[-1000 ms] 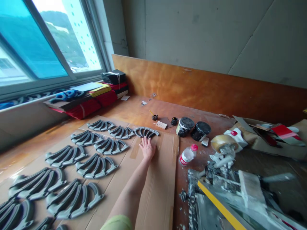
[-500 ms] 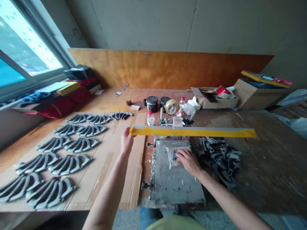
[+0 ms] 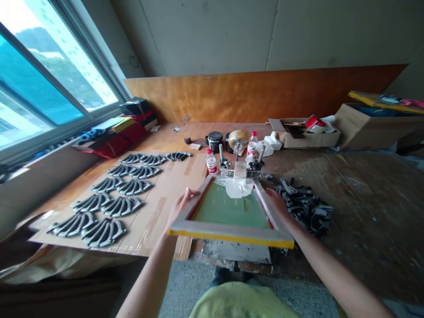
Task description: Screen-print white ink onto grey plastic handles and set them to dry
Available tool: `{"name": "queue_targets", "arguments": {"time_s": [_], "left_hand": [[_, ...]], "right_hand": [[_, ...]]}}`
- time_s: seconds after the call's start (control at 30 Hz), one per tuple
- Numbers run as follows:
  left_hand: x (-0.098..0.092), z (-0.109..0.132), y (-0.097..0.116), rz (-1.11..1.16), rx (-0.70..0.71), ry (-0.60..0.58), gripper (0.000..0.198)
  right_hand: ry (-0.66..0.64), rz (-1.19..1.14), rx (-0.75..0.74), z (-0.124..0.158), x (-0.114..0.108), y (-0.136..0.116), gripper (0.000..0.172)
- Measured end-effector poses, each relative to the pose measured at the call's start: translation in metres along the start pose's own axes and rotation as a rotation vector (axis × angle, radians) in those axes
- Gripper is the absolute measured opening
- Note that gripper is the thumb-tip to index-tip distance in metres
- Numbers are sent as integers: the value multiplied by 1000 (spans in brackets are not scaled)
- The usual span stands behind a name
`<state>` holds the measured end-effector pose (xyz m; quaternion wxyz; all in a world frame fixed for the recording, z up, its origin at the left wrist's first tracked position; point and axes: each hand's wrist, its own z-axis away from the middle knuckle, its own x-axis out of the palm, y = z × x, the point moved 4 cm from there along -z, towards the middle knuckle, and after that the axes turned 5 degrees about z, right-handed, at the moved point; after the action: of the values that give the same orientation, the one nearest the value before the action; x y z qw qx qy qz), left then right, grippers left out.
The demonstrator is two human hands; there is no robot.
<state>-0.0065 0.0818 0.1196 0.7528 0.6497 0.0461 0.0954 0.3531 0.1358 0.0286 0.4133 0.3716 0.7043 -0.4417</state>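
Note:
A screen-printing frame [image 3: 228, 232] with green mesh and a smear of white ink at its far end is tilted down over a metal base plate [image 3: 236, 252]. My left hand [image 3: 180, 206] grips the frame's left rail, fingers curled over the edge. My right hand [image 3: 276, 201] lies along the right rail, holding it. The frame's far end sits in a hinge clamp [image 3: 240, 167]. To the right of the frame lies a pile of dark grey curved plastic parts [image 3: 306, 207].
Rows of grey curved parts [image 3: 112, 201] lie fanned on cardboard [image 3: 165, 194] at left. Ink jars [image 3: 215, 140], a tape roll [image 3: 237, 138] and two small bottles [image 3: 211, 161] stand behind the clamp. Cardboard boxes [image 3: 361, 126] sit at back right, stacked sheets [image 3: 132, 119] by the window.
The frame has swung down from nearly raised to almost flat. My right hand left the plate and took the right rail. My left hand slid along the left rail.

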Motion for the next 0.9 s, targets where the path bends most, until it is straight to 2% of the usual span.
{"name": "queue_targets", "arguments": {"time_s": [0.07,0.17,0.23,0.27,0.33,0.43,0.5,0.63,0.73,0.83,0.9], "left_hand": [[-7,14,-37,-38,-149,-75,60],[-11,21,-94,-50,-233,-133,82],[-14,17,-127,-98,-206,-107,95],[-15,14,-139,-121,-186,-91,96],[-16,10,-156,-146,-158,-90,93],[-17,8,-163,-159,-161,-97,85],[-17,10,-160,-149,-187,-100,82],[-14,14,-155,-107,-221,-101,77],[-14,16,-156,-95,-230,-83,77],[-14,16,-158,-71,-247,-86,78],[-14,16,-159,-61,-258,-90,80]], "right_hand": [[83,3,76,-15,-18,6,34],[130,2,18,-48,-29,-21,47],[57,42,-74,-70,-25,-50,59],[5,71,-97,-78,-21,-62,59],[-110,131,-89,-90,-13,-77,46],[-289,196,-7,-95,-4,-78,23],[-341,231,35,-93,-3,-73,16],[-209,274,49,-81,0,-69,10],[-178,246,-44,-61,8,-77,13],[-230,170,-240,-34,10,-86,23],[-271,128,-365,-18,4,-88,28]]}}
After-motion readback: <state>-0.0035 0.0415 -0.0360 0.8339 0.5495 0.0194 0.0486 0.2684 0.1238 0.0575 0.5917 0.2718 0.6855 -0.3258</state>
